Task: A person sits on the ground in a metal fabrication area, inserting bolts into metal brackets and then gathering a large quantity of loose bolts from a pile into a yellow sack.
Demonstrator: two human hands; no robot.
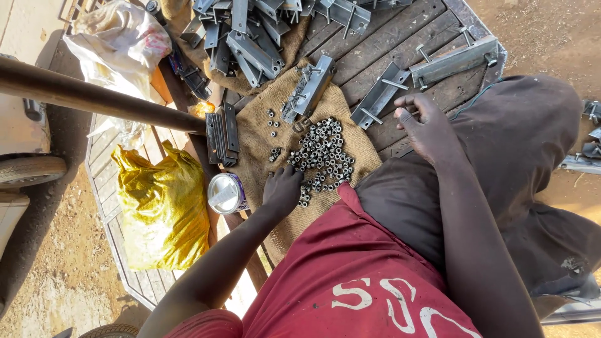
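While nuts (322,152) lie scattered, left hand (282,189) touches them.

1. Yellow bag (164,206), crumpled, lay at the left on a metal grille (119,244).
2. Tin can (225,194) lay on its side just right of the yellow bag.
3. White bag (119,47) sat at the top left.
4. Brown pipe (94,97) ran across from the left edge.
5. Heap of grey steel brackets (250,37) lay at the top.
6. Flat black plates (222,134), stacked, stood beside the burlap edge.
7. Tyre (28,170) showed at the far left.
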